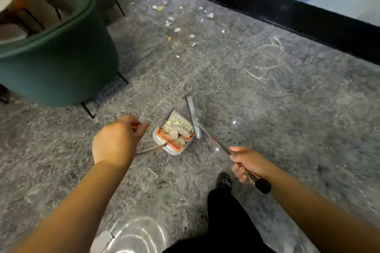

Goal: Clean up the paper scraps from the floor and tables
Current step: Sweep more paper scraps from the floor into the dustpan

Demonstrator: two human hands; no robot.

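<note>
Right hand [245, 165] is wrapped around the upper end of a slim metal broom handle with a black end grip [236, 160], fingers curled tight on the shaft so the long lever can be steered from standing height; its grey plastic broom head [194, 117] sits at about one o'clock from the grey plastic dustpan with an orange comb edge [174, 135], just beside the pan's right rim, probably parked there so the next sweep starts close to the mouth. Left hand [117, 141] is closed in a pinch around the top of the dustpan's thin metal handle [150, 149], knuckles up, which likely keeps the pan angled with its load tipped back toward the rear wall. White paper scraps in the pan [175, 127] lie heaped together, so part of the floor job looks done. More torn white scraps [176, 30] are strewn over the grey marbled floor [267, 109] at roughly twelve o'clock from the pan and well apart from it, trailing toward the black skirting board [287, 12] at one to two o'clock; I judge these are the next target, and both tools would need carrying over. A dark green upholstered tub chair on thin black legs [61, 68] stands at ten o'clock, near the trail's left side, and a scrap or two could sit hidden under it. One black shoe [224, 181] shows at six o'clock, below the pan.
</note>
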